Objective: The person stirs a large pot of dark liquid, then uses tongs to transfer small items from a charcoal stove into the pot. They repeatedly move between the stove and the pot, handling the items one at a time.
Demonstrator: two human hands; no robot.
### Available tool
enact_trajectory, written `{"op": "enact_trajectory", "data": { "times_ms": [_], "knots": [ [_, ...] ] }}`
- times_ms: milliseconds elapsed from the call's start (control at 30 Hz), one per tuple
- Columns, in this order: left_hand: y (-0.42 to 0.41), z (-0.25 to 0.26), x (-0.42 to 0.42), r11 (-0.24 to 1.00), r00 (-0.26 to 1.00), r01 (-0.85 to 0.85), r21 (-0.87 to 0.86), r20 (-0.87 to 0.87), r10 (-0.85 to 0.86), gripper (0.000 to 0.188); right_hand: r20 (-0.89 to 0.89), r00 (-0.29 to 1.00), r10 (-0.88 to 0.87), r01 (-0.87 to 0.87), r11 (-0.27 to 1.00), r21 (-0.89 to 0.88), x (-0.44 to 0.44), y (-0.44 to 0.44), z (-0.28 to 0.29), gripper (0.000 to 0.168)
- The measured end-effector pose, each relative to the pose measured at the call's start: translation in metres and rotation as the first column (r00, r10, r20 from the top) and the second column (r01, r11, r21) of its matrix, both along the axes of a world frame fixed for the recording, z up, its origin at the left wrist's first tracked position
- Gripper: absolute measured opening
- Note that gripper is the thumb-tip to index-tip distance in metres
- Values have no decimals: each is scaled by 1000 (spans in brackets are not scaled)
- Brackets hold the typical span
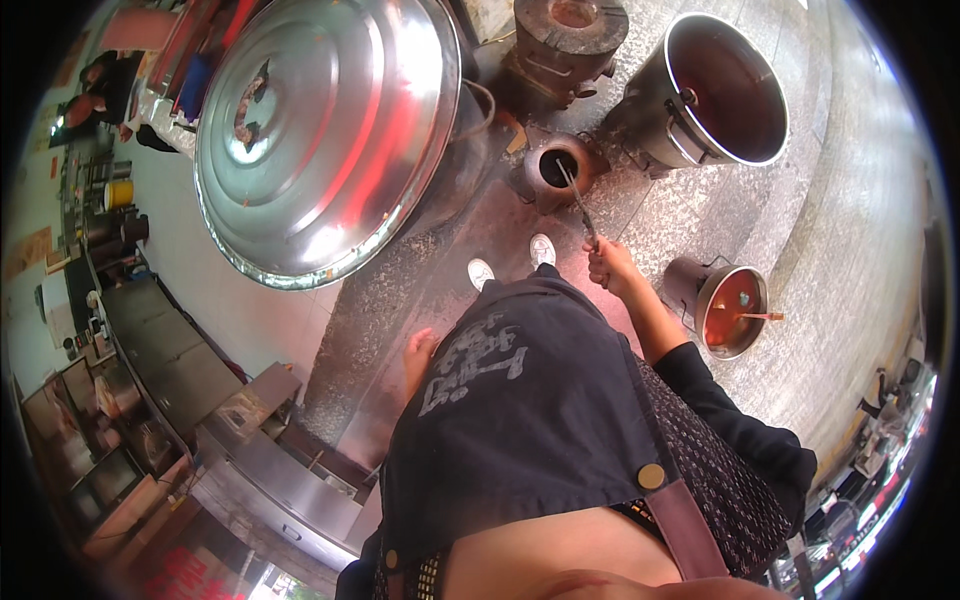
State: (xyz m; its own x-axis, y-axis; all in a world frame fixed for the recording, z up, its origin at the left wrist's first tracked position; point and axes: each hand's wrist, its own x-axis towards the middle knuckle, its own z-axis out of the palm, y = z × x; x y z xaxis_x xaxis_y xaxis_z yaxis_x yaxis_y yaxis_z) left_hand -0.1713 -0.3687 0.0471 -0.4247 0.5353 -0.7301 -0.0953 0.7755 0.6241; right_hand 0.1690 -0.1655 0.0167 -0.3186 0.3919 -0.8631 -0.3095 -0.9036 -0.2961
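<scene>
My right hand grips the handle of long metal tongs. Their far end reaches into the dark round mouth of a small clay stove on the ground before my feet. My left hand hangs beside my dark apron, loosely curled and with nothing visible in it; the apron hides part of it. To the left of the clay stove, a huge domed metal lid with a wrapped handle covers a large round vessel.
A larger stove stands beyond the small one. To the right are a tall steel pot and a smaller pot of reddish liquid with a wooden-handled utensil. Counters line the left; another person is far left.
</scene>
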Motion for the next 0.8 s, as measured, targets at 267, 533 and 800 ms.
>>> {"op": "enact_trajectory", "data": {
  "times_ms": [267,533,800],
  "knots": [
    [5,-19,-25,993,998,56,-107,19,-54,28,134,991,-1,5,999,-33,-7,6,29,24],
    [-22,-30,-37,999,1000,-4,-52,1,4,32,216,969,116,-148,980,136,9,4,14,19],
    [-15,-28,9,982,973,-187,-37,132,190,34,87,995,53,-49,998,-44,7,3,15,24]
  ]
}}
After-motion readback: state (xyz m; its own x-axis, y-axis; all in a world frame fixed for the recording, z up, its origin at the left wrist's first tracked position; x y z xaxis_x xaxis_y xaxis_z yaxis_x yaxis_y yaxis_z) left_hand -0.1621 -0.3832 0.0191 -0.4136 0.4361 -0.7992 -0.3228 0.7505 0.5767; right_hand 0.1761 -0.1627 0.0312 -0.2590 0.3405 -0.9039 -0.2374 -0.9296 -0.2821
